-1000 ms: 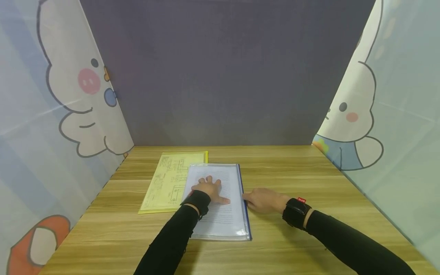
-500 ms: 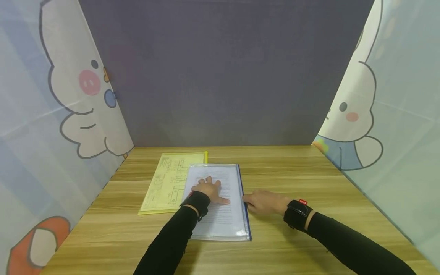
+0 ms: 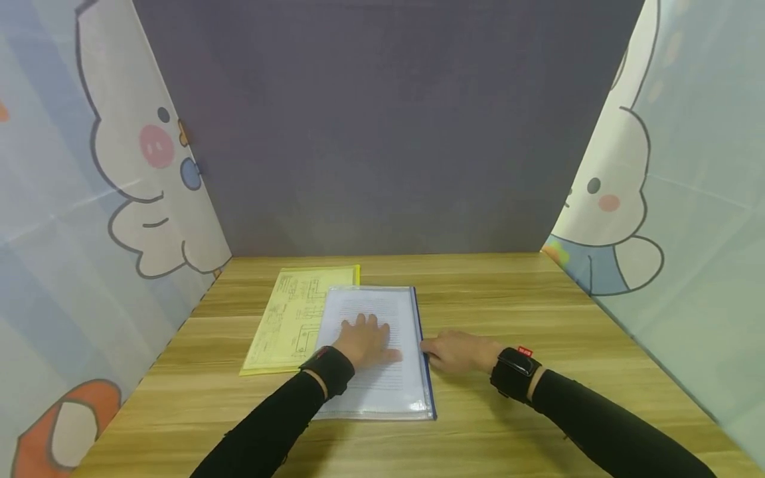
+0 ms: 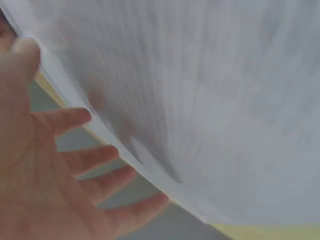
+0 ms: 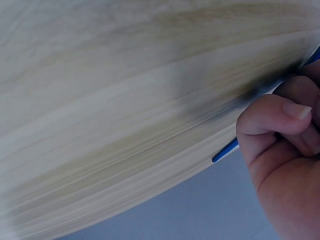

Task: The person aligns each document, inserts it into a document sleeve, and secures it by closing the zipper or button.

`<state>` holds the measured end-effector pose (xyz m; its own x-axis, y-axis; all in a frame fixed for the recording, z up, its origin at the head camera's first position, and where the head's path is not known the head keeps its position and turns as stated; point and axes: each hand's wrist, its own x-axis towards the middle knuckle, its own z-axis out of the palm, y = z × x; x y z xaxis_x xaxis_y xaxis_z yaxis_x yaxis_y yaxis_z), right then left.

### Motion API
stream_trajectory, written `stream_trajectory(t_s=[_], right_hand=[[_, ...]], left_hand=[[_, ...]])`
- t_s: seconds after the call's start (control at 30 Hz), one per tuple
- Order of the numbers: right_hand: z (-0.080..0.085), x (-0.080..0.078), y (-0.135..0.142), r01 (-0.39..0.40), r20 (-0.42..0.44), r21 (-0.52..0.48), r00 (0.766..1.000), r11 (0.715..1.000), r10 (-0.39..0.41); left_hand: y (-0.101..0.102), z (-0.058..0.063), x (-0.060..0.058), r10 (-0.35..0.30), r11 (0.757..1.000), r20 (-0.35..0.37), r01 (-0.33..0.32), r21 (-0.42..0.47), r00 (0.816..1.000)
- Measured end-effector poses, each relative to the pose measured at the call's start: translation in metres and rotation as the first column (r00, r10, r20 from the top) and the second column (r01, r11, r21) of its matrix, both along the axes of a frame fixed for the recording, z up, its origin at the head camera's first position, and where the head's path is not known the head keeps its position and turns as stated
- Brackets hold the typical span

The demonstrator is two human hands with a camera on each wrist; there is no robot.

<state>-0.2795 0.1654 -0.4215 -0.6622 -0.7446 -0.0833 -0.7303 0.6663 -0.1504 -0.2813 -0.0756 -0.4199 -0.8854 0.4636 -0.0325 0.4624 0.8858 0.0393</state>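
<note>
A clear document pouch (image 3: 397, 392) with a blue edge strip lies on the table, a printed page showing inside. My left hand (image 3: 366, 343) rests on its middle, fingers spread and thumb pointing right; the left wrist view shows the straight fingers (image 4: 105, 160) over the pale sheet. At the pouch's right side, my right hand (image 3: 457, 350) pinches the blue edge strip (image 5: 226, 149) about midway along it. Its fingers are curled in the right wrist view and hide part of the strip.
A yellow document pouch (image 3: 277, 318) with a technical drawing lies to the left, its right part under the clear pouch. The wooden table (image 3: 508, 285) meets a dark back panel (image 3: 382, 133). Cartoon-printed curtains (image 3: 48, 265) stand along both sides.
My left hand has shifted slightly toward me and turned so its fingers point more directly forward. The right hand and both pouches have stayed in place.
</note>
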Motion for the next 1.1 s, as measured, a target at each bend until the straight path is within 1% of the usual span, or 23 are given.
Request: stream_trajectory(t_s=[0.1,0.17,0.2,0.3,0.37,0.43,0.6,0.77,0.93,1.1], right_hand=[[0.001,0.000,0.000,0.004,0.011,-0.003,1.000,1.000,-0.004],[0.001,0.001,0.000,0.010,0.017,0.005,1.000,1.000,-0.010],[0.001,0.001,0.000,0.012,0.018,0.006,1.000,1.000,-0.012],[0.000,0.001,0.000,0.013,0.012,0.011,1.000,1.000,-0.014],[-0.001,0.000,0.000,0.013,0.005,0.012,1.000,1.000,-0.013],[-0.003,0.000,-0.001,0.015,0.000,0.006,1.000,1.000,-0.015],[-0.004,0.000,0.001,0.020,-0.002,-0.012,1.000,1.000,-0.020],[-0.003,-0.003,0.002,0.053,-0.013,0.002,0.999,0.999,-0.053],[0.000,-0.012,0.003,0.091,-0.042,0.010,0.995,0.996,-0.091],[0.002,-0.022,0.003,0.106,-0.044,0.015,0.993,0.994,-0.105]], left_hand=[[0.001,-0.001,0.014,-0.105,0.994,0.025,0.105,-0.001,0.994],[0.000,-0.004,0.025,-0.146,0.989,0.056,0.146,-0.008,0.988],[-0.001,-0.005,0.031,-0.156,0.987,0.072,0.158,-0.018,0.985],[-0.004,-0.008,0.045,-0.152,0.987,0.121,0.158,-0.041,0.981],[-0.005,-0.009,0.051,-0.140,0.987,0.137,0.150,-0.059,0.981],[-0.006,-0.009,0.053,-0.134,0.988,0.141,0.144,-0.064,0.981],[-0.004,-0.008,0.053,-0.124,0.990,0.154,0.134,-0.053,0.980],[-0.001,-0.006,0.047,-0.133,0.989,0.136,0.141,-0.054,0.982],[0.005,-0.002,0.037,-0.126,0.990,0.126,0.133,-0.051,0.984],[0.009,-0.002,0.021,-0.108,0.992,0.143,0.115,-0.045,0.984]])
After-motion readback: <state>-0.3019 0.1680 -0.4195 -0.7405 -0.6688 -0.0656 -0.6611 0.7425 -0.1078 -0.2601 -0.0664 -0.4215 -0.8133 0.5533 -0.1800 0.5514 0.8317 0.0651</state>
